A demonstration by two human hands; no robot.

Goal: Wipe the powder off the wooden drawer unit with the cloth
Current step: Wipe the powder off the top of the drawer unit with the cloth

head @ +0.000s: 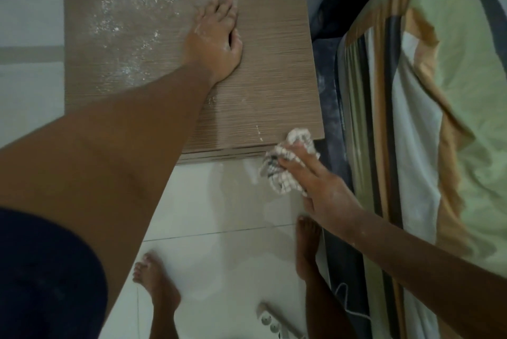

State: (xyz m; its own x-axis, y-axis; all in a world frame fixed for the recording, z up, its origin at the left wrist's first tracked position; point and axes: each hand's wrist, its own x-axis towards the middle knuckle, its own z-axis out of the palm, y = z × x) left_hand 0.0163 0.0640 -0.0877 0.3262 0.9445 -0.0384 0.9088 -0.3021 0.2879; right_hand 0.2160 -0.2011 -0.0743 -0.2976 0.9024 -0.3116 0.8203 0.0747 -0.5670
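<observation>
Wiping paused: my right hand (315, 187) grips the cloth (285, 163) off the drawer unit's (260, 77) corner, left hand (216, 42) flat; next, powder (131, 17) far-left.

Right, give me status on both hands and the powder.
Left hand flat on drawer unit, holding nothing. Right hand gripping cloth at the near right corner. Powder mostly far left, unwiped. Nothing in the way.

one wooden drawer unit (274, 69). one checked cloth (285, 163). two hands: left hand (216, 42), right hand (321, 190). two bare feet (156, 281). one power strip (274, 325). one bed (439, 91).
</observation>
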